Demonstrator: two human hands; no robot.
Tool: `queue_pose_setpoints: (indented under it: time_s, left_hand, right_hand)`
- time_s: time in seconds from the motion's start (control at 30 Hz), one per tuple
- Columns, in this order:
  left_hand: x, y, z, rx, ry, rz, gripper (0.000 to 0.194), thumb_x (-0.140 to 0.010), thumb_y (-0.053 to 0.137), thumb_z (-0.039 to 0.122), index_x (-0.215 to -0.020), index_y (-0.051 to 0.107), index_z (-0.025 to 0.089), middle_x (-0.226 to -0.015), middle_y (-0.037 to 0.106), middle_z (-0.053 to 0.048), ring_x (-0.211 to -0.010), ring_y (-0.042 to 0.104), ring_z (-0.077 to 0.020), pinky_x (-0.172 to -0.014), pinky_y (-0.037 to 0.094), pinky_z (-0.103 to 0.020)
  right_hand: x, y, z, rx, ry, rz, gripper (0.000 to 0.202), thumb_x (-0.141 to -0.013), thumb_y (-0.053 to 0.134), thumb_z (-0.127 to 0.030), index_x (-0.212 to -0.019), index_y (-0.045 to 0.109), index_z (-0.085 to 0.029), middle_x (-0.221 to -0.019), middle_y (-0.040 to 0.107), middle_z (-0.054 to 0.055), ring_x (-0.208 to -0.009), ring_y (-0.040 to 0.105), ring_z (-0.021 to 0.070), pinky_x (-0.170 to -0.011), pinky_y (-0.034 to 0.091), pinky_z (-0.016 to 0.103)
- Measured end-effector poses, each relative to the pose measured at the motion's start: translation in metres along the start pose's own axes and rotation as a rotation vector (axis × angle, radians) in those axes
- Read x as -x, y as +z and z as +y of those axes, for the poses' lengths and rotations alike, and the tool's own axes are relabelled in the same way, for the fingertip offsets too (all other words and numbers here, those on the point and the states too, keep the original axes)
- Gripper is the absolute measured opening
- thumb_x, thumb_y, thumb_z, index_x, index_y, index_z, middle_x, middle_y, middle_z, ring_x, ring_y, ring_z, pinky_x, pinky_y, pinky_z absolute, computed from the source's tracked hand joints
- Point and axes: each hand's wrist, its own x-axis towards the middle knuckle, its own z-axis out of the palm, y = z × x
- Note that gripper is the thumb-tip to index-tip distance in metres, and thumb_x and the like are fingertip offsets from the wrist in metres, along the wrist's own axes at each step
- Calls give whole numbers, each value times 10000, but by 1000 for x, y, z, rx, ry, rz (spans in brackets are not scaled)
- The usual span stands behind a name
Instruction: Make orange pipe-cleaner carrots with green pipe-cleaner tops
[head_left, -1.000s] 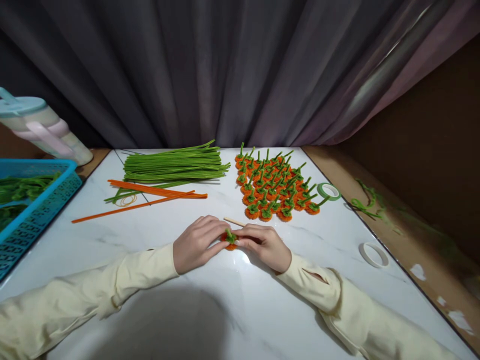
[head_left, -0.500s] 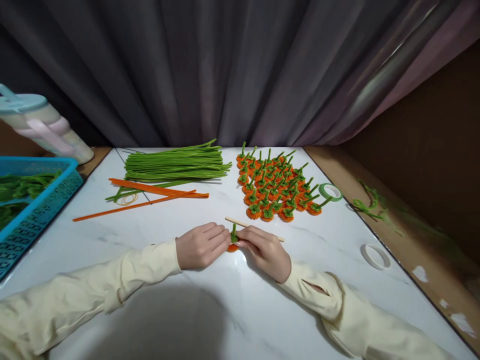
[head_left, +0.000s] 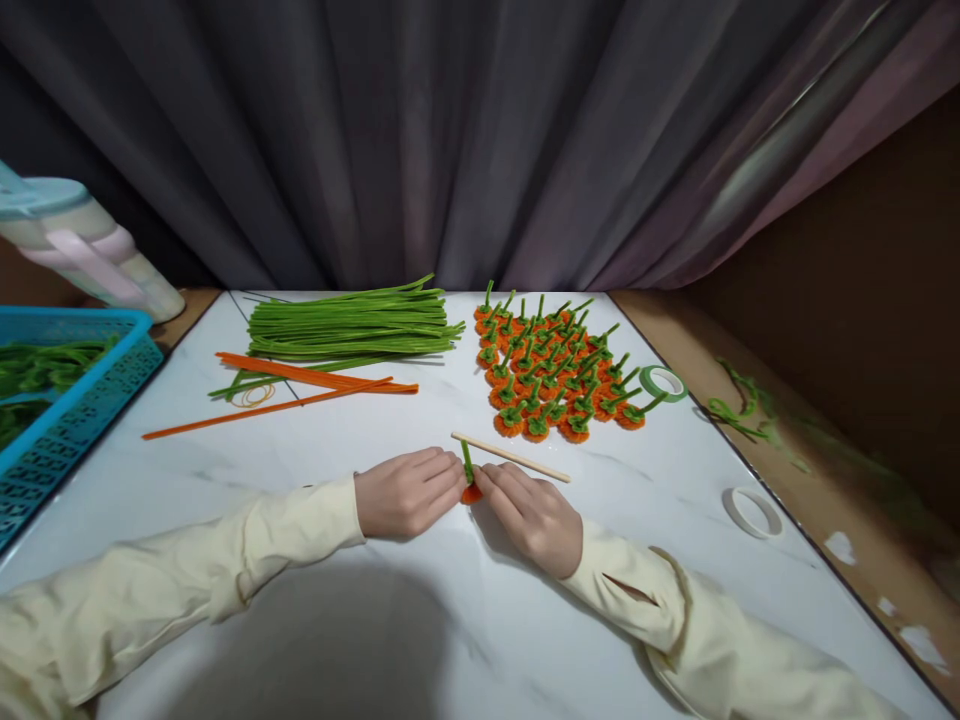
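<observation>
Between my hands, low over the marble-look table, is a small pipe-cleaner pumpkin (head_left: 471,494) with an orange body and an upright green stem. My left hand (head_left: 412,493) closes on its left side, fingers pressed together. From the right, my right hand (head_left: 534,512) pinches the same piece; its fingertips cover part of the green top. Just behind my right fingers lies a thin wooden stick (head_left: 517,459). Farther back on the right, several finished-looking orange pumpkins (head_left: 551,375) with green stems stand grouped in rows.
Green pipe cleaners (head_left: 349,325) lie in a pile at the back left, with orange pipe cleaners (head_left: 315,378) and rubber bands (head_left: 253,396) before them. Green tape (head_left: 663,384) and a white ring (head_left: 752,513) are right. A blue basket (head_left: 139,345) and a tumbler (head_left: 90,245) stand left.
The pumpkin has turned slightly, its stem now leaning left. My right fingers have shifted lower on its side, away from the stick, which shows more fully. My left hand stays almost in place.
</observation>
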Motion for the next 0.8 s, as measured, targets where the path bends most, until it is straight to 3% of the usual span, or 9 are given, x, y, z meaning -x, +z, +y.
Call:
queue_pose_setpoints:
  time_s: [0.17, 0.43, 0.63, 0.7, 0.8]
  left_hand:
    - [0, -1, 0, 53, -6, 23, 236, -866, 345, 55, -849, 580, 54, -767, 648, -163, -721, 599, -209, -660, 501, -346]
    - [5, 2, 0, 66, -46, 3, 255, -880, 331, 82, -884, 585, 101, -808, 659, -133, -743, 595, -191, -675, 511, -341]
    - [6, 3, -2, 131, -67, 16, 182, -867, 392, 81, -840, 571, 99, -786, 665, -120, -735, 598, -196, -666, 487, -331]
    - [7, 3, -4, 198, -129, -6, 115, -870, 451, 161, -881, 552, 106, -813, 665, -114, -768, 601, -209, -674, 479, -339]
    - [8, 3, -3, 347, -290, -22, 374, -824, 531, 415, -1021, 491, 100, -924, 649, -144, -874, 595, -249, -728, 478, -370]
  right_hand:
    - [-4, -2, 2, 67, -110, -9, 288, -860, 320, -62, -1002, 568, -20, -841, 642, 163, -758, 599, 212, -498, 467, 278]
    - [1, 2, 7, 40, -261, 0, 323, -846, 298, -71, -1057, 530, 8, -849, 619, 194, -790, 592, 237, -469, 438, 300]
    - [7, 6, 9, 53, -226, -42, 336, -859, 279, -75, -1079, 522, -3, -928, 619, 199, -822, 593, 241, -504, 459, 317]
    - [8, 7, 13, 15, -233, 17, 324, -860, 300, -77, -1089, 511, 12, -923, 623, 201, -798, 606, 241, -502, 465, 314]
    - [7, 7, 17, -63, -153, 94, 328, -854, 340, -62, -1142, 477, 12, -893, 638, 185, -790, 615, 233, -550, 495, 311]
